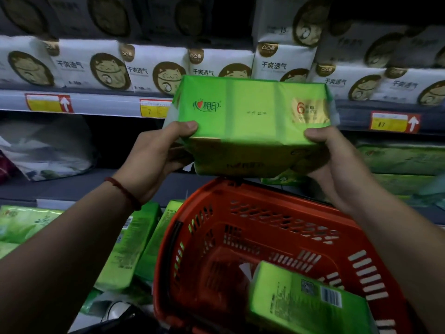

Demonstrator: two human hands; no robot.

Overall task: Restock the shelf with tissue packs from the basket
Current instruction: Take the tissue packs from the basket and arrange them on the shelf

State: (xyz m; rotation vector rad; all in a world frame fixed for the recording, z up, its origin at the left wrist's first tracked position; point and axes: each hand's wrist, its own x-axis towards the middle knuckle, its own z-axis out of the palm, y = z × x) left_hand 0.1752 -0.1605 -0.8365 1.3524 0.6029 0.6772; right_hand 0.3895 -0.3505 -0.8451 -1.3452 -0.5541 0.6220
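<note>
I hold a green tissue pack (250, 124) up in front of the shelves, above the basket. My left hand (156, 160) grips its left end, thumb on top and fingers underneath. My right hand (332, 160) grips its right end the same way. Below them the orange plastic basket (240, 213) sits tilted, with another green tissue pack (303, 300) lying in its near right corner. The middle shelf (101, 184) behind the held pack has a dark open gap.
White packs with a cat picture (149, 68) fill the upper shelf, with yellow price tags (154, 108) on its edge. Green tissue packs (399, 160) are stacked at the right of the middle shelf. More green packs (125, 247) stand on the lower left. A plastic-wrapped bundle (45, 148) lies at the middle left.
</note>
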